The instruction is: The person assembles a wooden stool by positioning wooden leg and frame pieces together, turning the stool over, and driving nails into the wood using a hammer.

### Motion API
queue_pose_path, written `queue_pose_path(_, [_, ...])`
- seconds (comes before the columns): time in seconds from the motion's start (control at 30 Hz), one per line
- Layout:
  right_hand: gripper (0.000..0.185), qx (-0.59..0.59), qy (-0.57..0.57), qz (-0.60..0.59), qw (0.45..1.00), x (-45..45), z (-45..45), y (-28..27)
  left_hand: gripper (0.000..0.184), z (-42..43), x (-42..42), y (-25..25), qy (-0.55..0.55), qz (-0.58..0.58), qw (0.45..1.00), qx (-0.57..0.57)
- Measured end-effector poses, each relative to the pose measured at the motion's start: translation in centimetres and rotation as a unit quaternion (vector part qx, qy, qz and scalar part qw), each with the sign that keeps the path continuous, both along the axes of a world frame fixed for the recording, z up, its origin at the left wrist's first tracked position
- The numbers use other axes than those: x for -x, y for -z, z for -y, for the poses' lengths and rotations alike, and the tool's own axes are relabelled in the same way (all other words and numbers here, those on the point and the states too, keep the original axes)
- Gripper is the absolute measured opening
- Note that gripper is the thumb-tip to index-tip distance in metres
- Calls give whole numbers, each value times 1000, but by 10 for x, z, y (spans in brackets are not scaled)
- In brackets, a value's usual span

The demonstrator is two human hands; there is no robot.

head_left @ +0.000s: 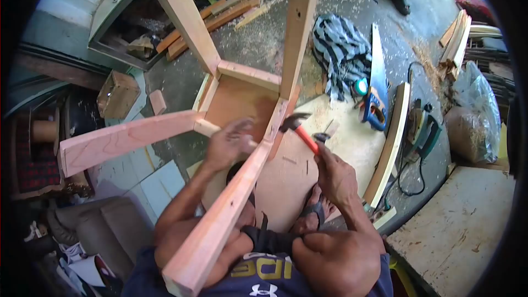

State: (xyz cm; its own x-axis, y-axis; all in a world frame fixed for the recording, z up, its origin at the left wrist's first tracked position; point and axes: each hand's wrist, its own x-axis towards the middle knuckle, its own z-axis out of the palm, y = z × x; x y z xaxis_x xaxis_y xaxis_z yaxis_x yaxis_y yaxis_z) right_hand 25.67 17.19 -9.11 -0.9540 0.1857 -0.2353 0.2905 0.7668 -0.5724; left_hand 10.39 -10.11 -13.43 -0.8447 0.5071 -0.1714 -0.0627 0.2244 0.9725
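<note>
right hand [335, 175] grips hammer [306, 138] | wooden frame [243, 94] up-left of it, hammer slanting that way | left hand [230, 144] nearer frame, grip unclear

Floor [434, 11] with shavings [427, 54], striped cloth [342, 49]
</note>
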Motion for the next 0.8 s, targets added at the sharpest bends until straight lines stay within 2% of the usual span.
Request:
queue_pose_path(0.03, [35, 46, 37, -57, 997, -10, 0, 7, 48, 18, -1, -53, 34, 34, 998, 29])
queue_pose_path(0.07, [36, 76, 60, -119, 988, -17, -1, 16, 46, 40, -5, -95, 80, 9, 997, -15])
queue_pose_path(0.1, [36, 82, 63, -119, 987, -22, -6, 23, 51, 59, -10, -141, 116, -32, 993, 11])
queue_pose_path(0.13, [36, 98, 86, -84, 988, -28, -10, 28, 55, 52, -24, -218, 163, -49, 980, 107])
queue_pose_path(0.17, [36, 113, 109, -51, 986, -30, -13, 33, 52, 67, -46, -254, 147, -83, 982, 82])
queue_pose_path(0.2, [35, 120, 118, -57, 984, -30, -16, 34, 52, 67, -67, -265, 147, -84, 982, 89])
queue_pose_path(0.27, [35, 146, 127, -41, 980, -28, -18, 38, 51, 54, -104, -280, 127, -268, 955, 1])
queue_pose_path(0.33, [34, 171, 133, -26, 976, -27, -19, 38, 49, 29, -132, -282, 78, -322, 942, 63])
queue_pose_path(0.37, [33, 184, 127, -71, 972, -24, -19, 37, 49, 15, -146, -284, 53, -345, 932, 95])
queue_pose_path(0.43, [32, 204, 126, -118, 964, -13, -22, 31, 45, -4, -147, -263, -122, -361, 916, 125])
queue_pose_path(0.47, [29, 217, 140, -90, 962, -4, -30, 17, 36, -12, -143, -261, -124, -351, 927, 44])
queue_pose_path(0.5, [27, 227, 154, -60, 960, 7, -38, 12, 36, -14, -140, -260, -119, -350, 928, 45])
queue_pose_path(0.53, [27, 261, 169, -91, 946, 19, -43, 16, 32, -13, -140, -260, -99, -365, 922, 75])
queue_pose_path(0.57, [25, 327, 178, -188, 909, 38, -49, 28, 27, -14, -141, -261, -82, -378, 916, 109])
queue_pose_path(0.6, [22, 301, 204, -184, 913, 63, -59, 8, 23, -21, -137, -258, -99, -419, 896, 110])
queue_pose_path(0.63, [24, 336, 233, -209, 888, 92, -65, -17, 23, -21, -141, -257, -98, -412, 898, 120])
queue_pose_path(0.67, [28, 402, 234, -296, 834, 123, -71, -38, 23, -20, -141, -255, -105, -425, 894, 97])
queue_pose_path(0.73, [31, 374, 163, -365, 837, 178, -94, -80, 23, -23, -135, -253, -100, -423, 899, 58])
queue_pose_path(0.8, [30, 363, 139, -373, 842, 221, -93, -87, 22, -22, -139, -253, -104, -418, 901, 56])
